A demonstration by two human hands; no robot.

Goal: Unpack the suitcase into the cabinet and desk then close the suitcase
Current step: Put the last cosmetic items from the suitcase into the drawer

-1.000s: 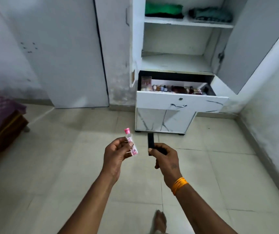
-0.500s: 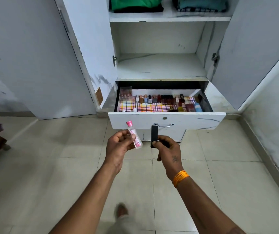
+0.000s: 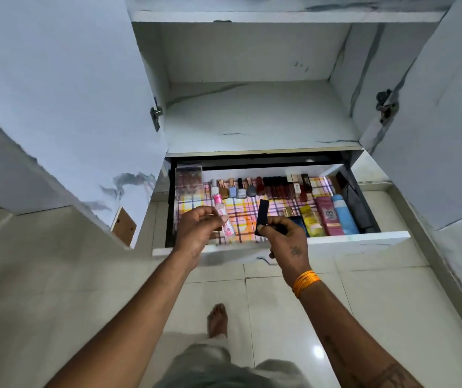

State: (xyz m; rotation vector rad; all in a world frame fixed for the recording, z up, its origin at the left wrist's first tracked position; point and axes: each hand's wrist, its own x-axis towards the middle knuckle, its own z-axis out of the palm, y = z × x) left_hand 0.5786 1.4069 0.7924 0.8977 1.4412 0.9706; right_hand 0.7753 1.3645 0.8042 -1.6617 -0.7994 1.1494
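Two small things were in your hands above the open drawer (image 3: pixel 364 238) of the cabinet (image 3: pixel 56 93). Your left hand (image 3: pixel 196 231) pinched a clear bottle with a pink cap (image 3: pixel 222 214) between thumb and curled fingers, holding it tilted, cap toward the back of the drawer, over the left part of the checked liner (image 3: pixel 248 211). Your right hand (image 3: pixel 285 236) gripped a slim black case (image 3: pixel 262 218), its upper end standing up out of your curled fingers, over the middle of the drawer near its front edge. The two hands were just beside each other but apart.

Along the back wall of the drawer stood a row of nail polish bottles (image 3: pixel 241 189) and darker lipsticks (image 3: pixel 277 187), with a clear plastic box (image 3: pixel 188 180) in the back left corner. At the right side, near the front edge, lay a pink tube (image 3: pixel 326 217) and a blue bottle (image 3: pixel 343 215) side by side, with a yellow pack (image 3: pixel 309 219) just left of them. Both cabinet doors stood open, and the shelf (image 3: pixel 252 116) above the drawer showed its white marbled surface. Your bare foot (image 3: pixel 218 319) rested on the tiled floor (image 3: pixel 56 275) below the drawer front. An orange bangle (image 3: pixel 305 281) ringed your right wrist.
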